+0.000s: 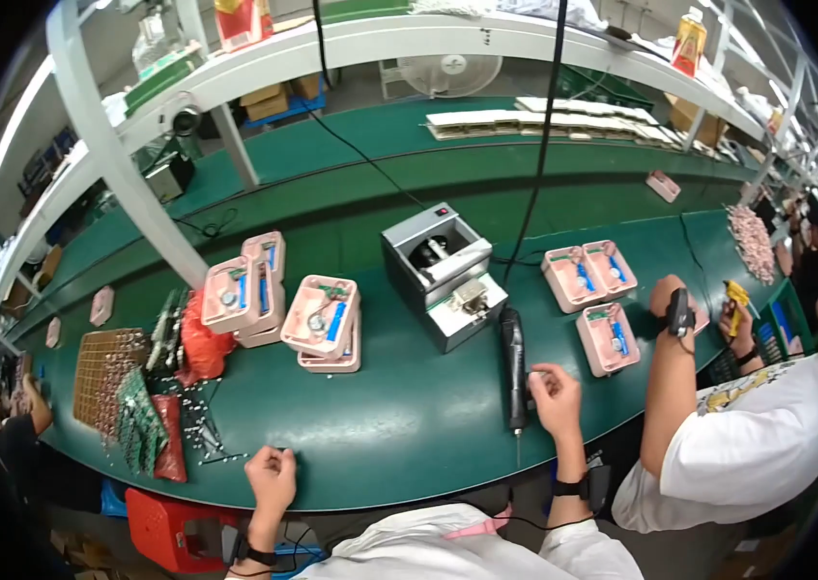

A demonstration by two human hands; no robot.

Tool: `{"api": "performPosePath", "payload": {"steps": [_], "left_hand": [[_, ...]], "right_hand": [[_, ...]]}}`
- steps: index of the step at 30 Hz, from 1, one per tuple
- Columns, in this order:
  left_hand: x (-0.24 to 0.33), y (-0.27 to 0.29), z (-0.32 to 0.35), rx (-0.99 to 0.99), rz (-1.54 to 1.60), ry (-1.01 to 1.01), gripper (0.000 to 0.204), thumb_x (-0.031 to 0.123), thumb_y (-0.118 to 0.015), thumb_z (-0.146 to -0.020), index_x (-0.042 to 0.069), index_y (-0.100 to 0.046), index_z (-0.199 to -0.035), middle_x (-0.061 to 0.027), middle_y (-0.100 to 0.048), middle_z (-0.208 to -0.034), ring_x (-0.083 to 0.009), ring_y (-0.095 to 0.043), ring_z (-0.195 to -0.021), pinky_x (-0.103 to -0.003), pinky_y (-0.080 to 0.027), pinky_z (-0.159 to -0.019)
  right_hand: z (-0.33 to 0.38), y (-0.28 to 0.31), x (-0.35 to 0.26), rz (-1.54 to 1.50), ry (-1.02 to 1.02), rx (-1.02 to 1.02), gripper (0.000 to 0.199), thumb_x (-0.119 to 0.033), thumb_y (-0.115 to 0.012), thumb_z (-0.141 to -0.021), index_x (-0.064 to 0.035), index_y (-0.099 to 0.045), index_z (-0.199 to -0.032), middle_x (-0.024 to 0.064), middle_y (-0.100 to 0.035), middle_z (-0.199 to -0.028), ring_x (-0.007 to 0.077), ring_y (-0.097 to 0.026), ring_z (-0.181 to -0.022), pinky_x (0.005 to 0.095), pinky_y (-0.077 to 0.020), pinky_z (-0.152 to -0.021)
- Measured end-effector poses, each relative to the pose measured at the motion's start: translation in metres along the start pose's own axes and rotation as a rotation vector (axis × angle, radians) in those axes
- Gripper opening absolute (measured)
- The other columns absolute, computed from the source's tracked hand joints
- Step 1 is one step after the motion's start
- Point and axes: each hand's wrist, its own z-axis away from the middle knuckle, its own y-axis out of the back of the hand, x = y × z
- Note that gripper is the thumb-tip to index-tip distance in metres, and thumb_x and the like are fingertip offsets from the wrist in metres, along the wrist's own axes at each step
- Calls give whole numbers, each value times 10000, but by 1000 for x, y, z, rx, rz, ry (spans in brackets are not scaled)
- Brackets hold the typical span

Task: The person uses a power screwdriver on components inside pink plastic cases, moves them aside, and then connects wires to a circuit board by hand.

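Right hand (556, 391) sits loosely curled at the near edge of the bench (409, 435), fingers just beside the black screwdriver (513, 372), which hangs on its cable with its long axis running from the far side to the near edge, bit toward the person. Left hand (272, 476) is well apart toward the bench's left end, closed into a loose fist beside the scattered screws (198, 425); whether it pinches one I cannot tell.

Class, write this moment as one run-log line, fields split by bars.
left hand: closed, on green table near small metal parts | right hand: beside hanging electric screwdriver | pink trays behind
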Motion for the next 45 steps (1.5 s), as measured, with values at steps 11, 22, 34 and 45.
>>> {"api": "performPosePath", "payload": {"steps": [11,22,34,45], "left_hand": [[3,-2,19,38,-62,-76,300,132,-758,-905,-7,-603,-689,-45,-598,-539,-91,-533,-491,-279,-411,-491],[111,-55,-65,-243,-216,-285,919,299,-825,-858,-70,-269,-1489,-331,-342,-1485,-443,-402,-1383,-510,-391,-1136],[81,-137,-105,124,-16,-394,1054,226,-913,-730,12,-217,-1492,-374,-100,-1554,-570,-217,-1434,-618,-251,-1189],[72,-139,-115,69,139,-341,987,135,-920,-711,48,-271,-1450,-347,-67,-1584,-532,-217,-1479,-577,-267,-1205]], "right_hand": [[-4,12,22,-112,55,-21,219,-178,-684,-1024,37,-682,-981,-23,-596,-698,39,-516,-601,229,-398,-543],[18,14,29,51,12,36,203,-156,-630,-1049,16,-650,-943,-27,-572,-724,45,-504,-607,232,-371,-545],[246,15,66,680,-598,261,328,-314,-809,-891,-105,-746,-1136,221,-748,-983,379,-719,-917,457,-567,-827],[298,10,22,366,-873,81,306,-267,-762,-922,-61,-715,-1144,199,-738,-997,323,-712,-902,414,-571,-813]]}}
